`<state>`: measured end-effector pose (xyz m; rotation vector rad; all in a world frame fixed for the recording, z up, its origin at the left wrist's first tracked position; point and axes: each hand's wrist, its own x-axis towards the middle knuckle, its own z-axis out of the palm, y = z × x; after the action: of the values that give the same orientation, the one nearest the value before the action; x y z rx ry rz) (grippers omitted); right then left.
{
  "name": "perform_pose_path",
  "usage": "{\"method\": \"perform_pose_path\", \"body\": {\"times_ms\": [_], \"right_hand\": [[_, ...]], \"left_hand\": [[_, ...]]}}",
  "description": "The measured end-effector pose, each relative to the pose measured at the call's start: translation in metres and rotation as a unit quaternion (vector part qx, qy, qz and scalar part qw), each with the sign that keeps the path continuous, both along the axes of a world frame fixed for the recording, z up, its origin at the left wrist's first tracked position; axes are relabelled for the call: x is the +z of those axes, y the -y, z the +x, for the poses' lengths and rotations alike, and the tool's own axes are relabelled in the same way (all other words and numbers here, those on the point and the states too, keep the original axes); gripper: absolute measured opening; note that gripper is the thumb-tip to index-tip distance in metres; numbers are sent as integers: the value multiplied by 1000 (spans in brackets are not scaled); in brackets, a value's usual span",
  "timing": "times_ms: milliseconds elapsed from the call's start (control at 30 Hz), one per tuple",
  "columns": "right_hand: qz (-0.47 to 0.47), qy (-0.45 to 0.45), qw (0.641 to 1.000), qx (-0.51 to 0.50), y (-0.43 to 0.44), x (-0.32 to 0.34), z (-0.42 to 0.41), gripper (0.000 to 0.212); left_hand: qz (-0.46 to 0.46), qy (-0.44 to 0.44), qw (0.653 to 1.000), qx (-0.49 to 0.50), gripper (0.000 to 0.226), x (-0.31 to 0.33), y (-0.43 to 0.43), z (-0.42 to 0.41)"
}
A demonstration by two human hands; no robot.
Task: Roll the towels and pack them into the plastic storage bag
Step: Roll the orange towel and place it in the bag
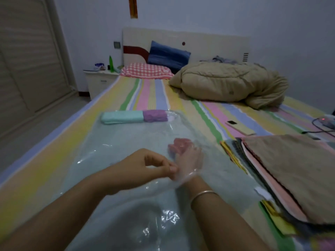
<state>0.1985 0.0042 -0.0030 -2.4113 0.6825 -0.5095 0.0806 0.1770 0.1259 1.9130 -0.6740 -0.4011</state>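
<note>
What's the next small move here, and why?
Probably push the pink roll deeper, toward the purple roll and teal roll at the far end: the right hand holds it inside the bag, short of them, while the left hand pinches its edge.

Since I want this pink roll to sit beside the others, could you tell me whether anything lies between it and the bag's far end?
Nothing visible does. The right hand, inside the plastic bag, holds the pink roll; only bare film lies between it and the teal roll and purple roll at the far end.
</note>
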Motion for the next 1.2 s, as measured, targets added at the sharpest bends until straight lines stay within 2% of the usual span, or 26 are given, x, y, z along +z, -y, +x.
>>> {"method": "perform_pose_path", "body": {"times_ms": [67,133,233,300,433,533,633,733,800,900,967,1067,1133,1200], "right_hand": [[-54,23,998,-19,2,-13,20,66],[-90,57,994,11,0,-15,14,65],[-178,72,977,92,0,-27,-2,78],[-257,62,955,134,6,-35,-17,87],[-324,101,922,184,13,-43,-32,84],[-351,119,912,178,13,-52,-18,73],[-371,69,910,173,6,-52,16,61],[-326,-28,929,176,2,-54,53,70],[-296,-38,939,174,0,-52,75,63],[-327,-36,920,213,2,-39,113,55],[-331,-38,914,230,3,-32,137,60],[-277,-109,930,214,12,-37,170,69],[-286,-107,928,212,16,-41,192,80],[-291,-101,926,220,14,-40,212,81]], "left_hand": [[43,-2,999,32,25,2,-2,31],[44,26,990,132,20,-3,3,73],[84,85,953,278,13,-28,19,145],[154,116,928,320,21,-50,29,188],[264,173,896,312,48,-97,44,241],[324,164,884,294,56,-131,47,256],[334,164,890,263,56,-156,46,260],[345,143,898,230,56,-158,48,261],[342,140,903,220,56,-157,50,261],[344,144,902,219,56,-158,50,260],[342,141,903,220,55,-158,49,259],[336,136,907,215,54,-154,47,259],[333,132,909,214,53,-153,43,261],[341,134,905,215,52,-154,40,263]]}}
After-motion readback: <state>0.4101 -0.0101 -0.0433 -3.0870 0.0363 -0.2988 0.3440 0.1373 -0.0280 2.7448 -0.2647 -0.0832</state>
